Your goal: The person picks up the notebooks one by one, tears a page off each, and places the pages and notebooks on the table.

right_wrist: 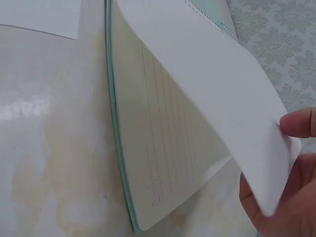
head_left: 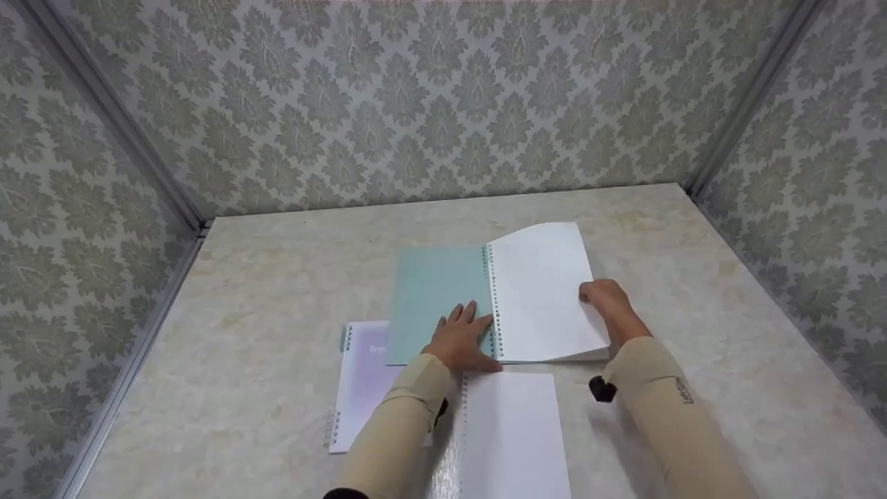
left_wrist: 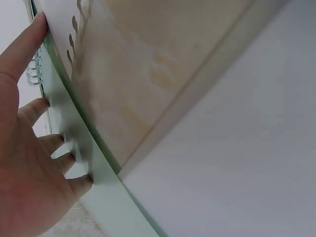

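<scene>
A spiral notebook lies spread on the table, its mint-green cover to the left and white pages to the right. My left hand rests on that cover beside the coil binding, fingers spread; in the left wrist view the fingertips touch the green sheet. Between thumb and fingers, my right hand pinches the outer edge of a white page. That page bows up off the sheets below, and in the right wrist view a lined page shows beneath it.
A purple-and-white spiral notebook lies partly under the green cover and my left forearm. Nearer me is another coil-bound pad with a white page. Patterned wall panels stand behind the table and at both sides.
</scene>
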A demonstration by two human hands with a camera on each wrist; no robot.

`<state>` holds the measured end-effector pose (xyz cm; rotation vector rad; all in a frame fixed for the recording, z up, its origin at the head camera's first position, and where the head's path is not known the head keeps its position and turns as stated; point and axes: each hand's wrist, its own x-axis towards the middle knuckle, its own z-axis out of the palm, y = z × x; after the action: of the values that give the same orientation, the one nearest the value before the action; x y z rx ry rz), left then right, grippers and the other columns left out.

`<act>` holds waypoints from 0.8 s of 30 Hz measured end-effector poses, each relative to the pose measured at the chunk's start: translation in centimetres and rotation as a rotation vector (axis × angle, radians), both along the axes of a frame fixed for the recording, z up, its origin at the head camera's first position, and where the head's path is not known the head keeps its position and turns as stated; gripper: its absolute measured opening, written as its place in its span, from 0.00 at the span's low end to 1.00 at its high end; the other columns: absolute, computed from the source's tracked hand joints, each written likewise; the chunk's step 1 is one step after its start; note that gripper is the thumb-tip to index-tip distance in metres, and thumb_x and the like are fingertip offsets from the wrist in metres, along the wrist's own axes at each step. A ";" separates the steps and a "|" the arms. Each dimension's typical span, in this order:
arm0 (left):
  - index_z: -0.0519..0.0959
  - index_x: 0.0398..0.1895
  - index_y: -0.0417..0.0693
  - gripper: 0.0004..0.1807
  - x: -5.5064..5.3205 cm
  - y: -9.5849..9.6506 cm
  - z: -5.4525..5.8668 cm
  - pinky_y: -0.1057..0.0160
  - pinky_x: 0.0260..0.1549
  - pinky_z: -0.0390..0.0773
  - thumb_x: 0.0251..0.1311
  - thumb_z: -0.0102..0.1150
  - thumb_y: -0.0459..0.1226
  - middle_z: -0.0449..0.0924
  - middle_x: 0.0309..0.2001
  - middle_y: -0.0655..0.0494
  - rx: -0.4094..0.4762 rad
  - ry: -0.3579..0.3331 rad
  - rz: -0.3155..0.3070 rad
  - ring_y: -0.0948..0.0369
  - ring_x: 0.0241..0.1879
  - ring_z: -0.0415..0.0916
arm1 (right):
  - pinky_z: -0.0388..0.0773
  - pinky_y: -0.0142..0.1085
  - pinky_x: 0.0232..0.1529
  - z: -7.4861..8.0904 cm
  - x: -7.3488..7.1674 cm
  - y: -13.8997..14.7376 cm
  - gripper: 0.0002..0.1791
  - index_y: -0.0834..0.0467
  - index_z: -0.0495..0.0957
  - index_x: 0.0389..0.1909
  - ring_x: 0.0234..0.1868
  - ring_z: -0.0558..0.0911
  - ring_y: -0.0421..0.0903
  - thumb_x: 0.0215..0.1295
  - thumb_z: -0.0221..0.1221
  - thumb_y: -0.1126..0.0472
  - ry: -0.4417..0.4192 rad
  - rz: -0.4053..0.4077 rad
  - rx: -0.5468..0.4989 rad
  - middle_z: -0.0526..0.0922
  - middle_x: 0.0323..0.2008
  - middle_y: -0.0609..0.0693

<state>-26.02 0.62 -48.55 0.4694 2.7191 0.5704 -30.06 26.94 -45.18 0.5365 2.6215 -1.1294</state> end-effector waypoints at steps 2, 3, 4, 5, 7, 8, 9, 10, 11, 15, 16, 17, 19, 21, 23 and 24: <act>0.58 0.69 0.60 0.49 0.1 0.0 0.0 0.47 0.69 0.42 0.40 0.70 0.55 0.42 0.74 0.52 0.002 -0.002 0.008 0.51 0.73 0.36 | 0.67 0.39 0.46 -0.1 0.0 -0.2 0.17 0.66 0.71 0.37 0.46 0.69 0.53 0.57 0.40 0.57 -0.001 -0.004 -0.020 0.72 0.48 0.62; 0.58 0.69 0.60 0.49 0.1 0.0 0.0 0.47 0.69 0.42 0.40 0.70 0.55 0.42 0.74 0.52 0.000 -0.002 0.010 0.52 0.73 0.36 | 0.67 0.41 0.52 -0.1 0.1 -0.3 0.23 0.67 0.72 0.45 0.51 0.70 0.55 0.61 0.39 0.55 0.003 -0.005 -0.037 0.71 0.53 0.64; 0.58 0.69 0.60 0.49 0.1 0.1 -0.1 0.47 0.69 0.42 0.40 0.70 0.55 0.43 0.74 0.52 0.001 0.000 0.012 0.51 0.73 0.37 | 0.65 0.43 0.57 -0.2 0.1 -0.4 0.27 0.67 0.69 0.54 0.56 0.68 0.56 0.63 0.37 0.53 0.013 -0.012 -0.066 0.68 0.59 0.64; 0.58 0.69 0.60 0.50 0.1 0.1 -0.1 0.47 0.69 0.42 0.40 0.70 0.55 0.43 0.73 0.52 -0.002 0.002 0.012 0.52 0.73 0.37 | 0.62 0.45 0.62 -0.4 0.2 -0.4 0.29 0.66 0.66 0.59 0.61 0.66 0.57 0.66 0.35 0.52 0.032 -0.015 -0.084 0.66 0.63 0.63; 0.58 0.69 0.61 0.50 0.1 0.1 0.0 0.47 0.69 0.43 0.39 0.70 0.55 0.45 0.73 0.52 -0.001 0.007 0.013 0.51 0.73 0.38 | 0.58 0.47 0.66 -0.6 0.3 -0.4 0.30 0.67 0.62 0.63 0.65 0.63 0.58 0.67 0.35 0.52 0.081 -0.020 -0.114 0.63 0.65 0.63; 0.58 0.69 0.61 0.50 0.1 0.2 0.0 0.47 0.69 0.43 0.39 0.70 0.55 0.45 0.73 0.52 -0.004 0.007 0.011 0.51 0.73 0.38 | 0.57 0.47 0.66 -0.8 0.3 -0.4 0.29 0.67 0.62 0.63 0.65 0.63 0.58 0.67 0.35 0.54 0.102 -0.028 -0.136 0.64 0.65 0.63; 0.57 0.69 0.61 0.51 0.1 0.2 0.1 0.47 0.68 0.44 0.39 0.70 0.55 0.45 0.73 0.51 -0.009 0.013 0.007 0.51 0.73 0.39 | 0.59 0.47 0.65 -0.9 0.3 -0.4 0.28 0.67 0.63 0.62 0.63 0.64 0.59 0.67 0.36 0.56 0.123 -0.027 -0.145 0.65 0.63 0.64; 0.57 0.69 0.62 0.51 0.1 0.2 0.1 0.46 0.68 0.44 0.39 0.70 0.56 0.46 0.73 0.51 -0.013 0.016 0.004 0.51 0.73 0.39 | 0.60 0.47 0.64 -1.0 0.2 -0.3 0.27 0.68 0.63 0.62 0.62 0.65 0.58 0.65 0.37 0.59 0.135 -0.026 -0.146 0.66 0.62 0.64; 0.56 0.70 0.62 0.51 0.1 0.2 0.2 0.46 0.68 0.45 0.39 0.70 0.56 0.46 0.73 0.51 -0.020 0.020 -0.001 0.51 0.73 0.39 | 0.61 0.48 0.63 -1.1 0.2 -0.2 0.26 0.68 0.63 0.61 0.61 0.66 0.58 0.64 0.37 0.61 0.138 -0.027 -0.148 0.66 0.62 0.64; 0.54 0.70 0.63 0.52 0.1 0.1 0.3 0.46 0.68 0.47 0.39 0.69 0.57 0.47 0.73 0.51 -0.058 0.033 -0.014 0.51 0.72 0.41 | 0.61 0.48 0.63 -1.2 0.0 -0.2 0.27 0.69 0.59 0.63 0.62 0.64 0.59 0.64 0.36 0.62 0.086 -0.030 -0.150 0.65 0.62 0.65; 0.54 0.70 0.63 0.52 0.1 0.1 0.4 0.46 0.68 0.48 0.39 0.69 0.58 0.47 0.73 0.51 -0.065 0.032 -0.016 0.51 0.72 0.41 | 0.60 0.48 0.64 -1.2 0.0 -0.3 0.27 0.69 0.58 0.63 0.63 0.64 0.59 0.65 0.36 0.61 0.069 -0.029 -0.144 0.64 0.62 0.65; 0.54 0.70 0.63 0.52 0.1 0.0 0.4 0.47 0.68 0.48 0.39 0.69 0.58 0.47 0.73 0.51 -0.069 0.035 -0.018 0.51 0.72 0.41 | 0.59 0.48 0.65 -1.2 0.0 -0.4 0.28 0.69 0.58 0.64 0.63 0.63 0.59 0.66 0.35 0.59 0.059 -0.032 -0.142 0.64 0.62 0.65; 0.54 0.70 0.63 0.52 0.1 0.1 0.5 0.48 0.68 0.48 0.39 0.68 0.58 0.47 0.73 0.51 -0.078 0.035 -0.019 0.52 0.72 0.42 | 0.62 0.48 0.62 -1.2 0.0 -0.6 0.27 0.68 0.60 0.62 0.60 0.65 0.59 0.68 0.34 0.55 0.060 -0.021 -0.116 0.65 0.60 0.65; 0.54 0.70 0.63 0.52 0.0 0.1 0.5 0.48 0.68 0.48 0.39 0.68 0.59 0.47 0.72 0.52 -0.074 0.034 -0.021 0.53 0.72 0.42 | 0.66 0.47 0.55 -1.2 -0.1 -0.8 0.27 0.67 0.64 0.57 0.54 0.69 0.57 0.69 0.33 0.52 0.085 -0.003 -0.082 0.69 0.54 0.64; 0.54 0.70 0.63 0.53 0.0 0.1 0.6 0.48 0.68 0.49 0.38 0.69 0.59 0.47 0.72 0.52 -0.065 0.036 -0.020 0.53 0.72 0.42 | 0.68 0.45 0.52 -1.2 -0.1 -0.8 0.26 0.65 0.66 0.56 0.50 0.71 0.54 0.70 0.34 0.50 0.105 -0.005 -0.060 0.72 0.52 0.62; 0.55 0.70 0.64 0.53 0.0 0.0 0.6 0.48 0.67 0.49 0.38 0.69 0.59 0.47 0.72 0.52 -0.063 0.036 -0.019 0.53 0.72 0.42 | 0.68 0.44 0.50 -1.2 -0.2 -0.8 0.26 0.65 0.68 0.55 0.49 0.71 0.53 0.71 0.35 0.50 0.114 -0.005 -0.055 0.73 0.50 0.61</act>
<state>-26.04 0.65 -47.97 0.4927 2.7542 0.4745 -30.24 26.10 -46.41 0.4817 2.6768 -1.2647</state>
